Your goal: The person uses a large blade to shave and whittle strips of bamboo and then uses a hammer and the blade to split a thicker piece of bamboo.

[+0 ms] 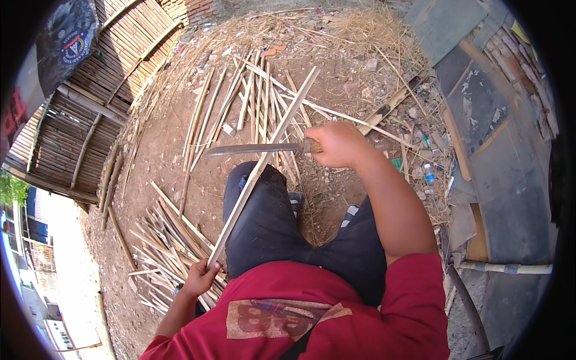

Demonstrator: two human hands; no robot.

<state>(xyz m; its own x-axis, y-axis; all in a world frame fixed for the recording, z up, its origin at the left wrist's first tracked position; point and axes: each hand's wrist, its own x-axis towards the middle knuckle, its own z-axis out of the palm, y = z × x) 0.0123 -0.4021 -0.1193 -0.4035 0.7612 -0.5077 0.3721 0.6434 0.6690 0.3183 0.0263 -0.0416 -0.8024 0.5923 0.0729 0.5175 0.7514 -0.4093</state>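
Note:
My left hand (203, 278) is closed around the lower end of a long, pale split-bamboo strip (252, 182). The strip slants up and away to the right, passing over my left thigh. In my right hand (337, 144) is the wooden handle of a machete (252, 149), my fingers wrapped round it. Its long dark blade points left and crosses the strip near the middle; whether it presses into the strip I cannot tell. My legs, in dark trousers (270, 222), are bent beneath.
Loose bamboo strips (258, 96) lie on the dirt ahead, and another pile (171, 246) is at my left. A woven bamboo panel (90, 129) stands at far left. Rubble, a plastic bottle (429, 173) and dark sheets (498, 156) are on the right.

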